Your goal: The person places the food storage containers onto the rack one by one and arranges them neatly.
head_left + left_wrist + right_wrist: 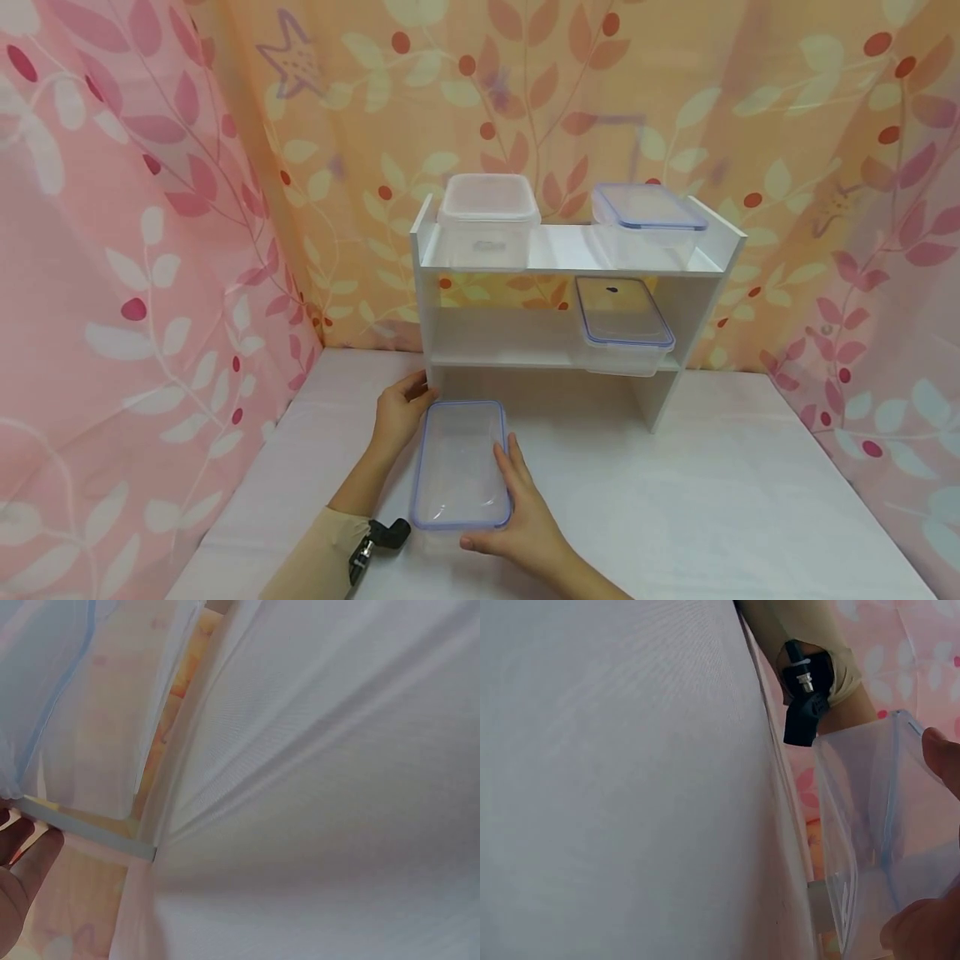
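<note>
A clear rectangular food container (461, 467) with a blue-edged lid is upright in front of the shelf's left end. Both wrist views show a gap between its base and the white tabletop. My right hand (528, 521) grips its near right part, thumb at the near side and fingers along the right side. My left hand (397, 415) is beyond the container's left side, fingertips touching the lower left side panel (105, 836) of the white shelf. Its fingers look fairly straight; contact with the container cannot be made out.
The white two-tier shelf (510, 337) stands at the back. On top are a white-lidded container (487, 221) and a blue-lidded one (648, 225). Another blue-edged container (626, 329) sits on the middle tier, at right. Patterned curtains (525, 100) enclose the table (742, 500).
</note>
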{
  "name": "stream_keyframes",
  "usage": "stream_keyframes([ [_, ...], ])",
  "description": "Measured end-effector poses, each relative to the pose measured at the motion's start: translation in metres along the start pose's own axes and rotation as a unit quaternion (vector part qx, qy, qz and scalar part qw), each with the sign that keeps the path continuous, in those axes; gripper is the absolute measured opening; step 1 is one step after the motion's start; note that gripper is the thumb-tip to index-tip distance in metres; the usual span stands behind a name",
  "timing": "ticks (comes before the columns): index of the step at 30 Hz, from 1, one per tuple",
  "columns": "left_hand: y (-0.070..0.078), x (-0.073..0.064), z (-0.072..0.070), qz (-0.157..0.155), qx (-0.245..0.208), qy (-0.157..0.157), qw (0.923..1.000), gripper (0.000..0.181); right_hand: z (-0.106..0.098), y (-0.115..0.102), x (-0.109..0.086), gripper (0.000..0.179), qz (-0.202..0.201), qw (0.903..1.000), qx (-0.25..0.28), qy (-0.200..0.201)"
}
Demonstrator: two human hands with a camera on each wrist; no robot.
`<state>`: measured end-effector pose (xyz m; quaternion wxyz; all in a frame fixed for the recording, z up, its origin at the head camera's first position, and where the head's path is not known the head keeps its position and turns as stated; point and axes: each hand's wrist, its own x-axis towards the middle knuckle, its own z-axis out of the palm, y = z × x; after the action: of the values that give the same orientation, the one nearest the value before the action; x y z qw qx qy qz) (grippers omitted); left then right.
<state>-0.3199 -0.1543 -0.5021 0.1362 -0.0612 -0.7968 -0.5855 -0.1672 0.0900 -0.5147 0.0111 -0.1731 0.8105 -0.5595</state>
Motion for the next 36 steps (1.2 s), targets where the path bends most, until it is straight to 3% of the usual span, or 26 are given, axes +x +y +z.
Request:
stream_keyframes([
  [7, 0.0, 0.001, 0.004, -0.006, -0.005, -0.009, 0.9999, 0.049, -0.009, -0.006, -0.007, 0.129, 0.002, 0.9999, 0.001, 0.016],
  [16, 0.001, 0.001, 0.003, -0.001, 0.002, 0.001, 1.0, 0.047, -0.027, -0.023, -0.012, 0.13, 0.008, 0.9991, 0.034, 0.026],
  [20, 0.001, 0.001, 0.001, 0.002, 0.001, 0.001, 1.0, 0.045, -0.034, -0.03, -0.014, 0.129, -0.005, 0.9973, 0.07, 0.018],
  [25, -0.001, 0.001, 0.001, 0.006, 0.003, 0.005, 1.0, 0.044, -0.042, -0.038, -0.017, 0.127, -0.028, 0.9977, 0.058, 0.021],
  [31, -0.001, 0.001, 0.0, 0.009, 0.005, 0.007, 0.9999, 0.043, -0.051, -0.048, -0.018, 0.124, -0.047, 0.9935, 0.104, 0.005],
  [36, -0.002, 0.001, 0.0, 0.013, 0.008, 0.007, 0.9999, 0.044, -0.058, -0.056, -0.018, 0.123, -0.051, 0.9937, 0.099, 0.006],
])
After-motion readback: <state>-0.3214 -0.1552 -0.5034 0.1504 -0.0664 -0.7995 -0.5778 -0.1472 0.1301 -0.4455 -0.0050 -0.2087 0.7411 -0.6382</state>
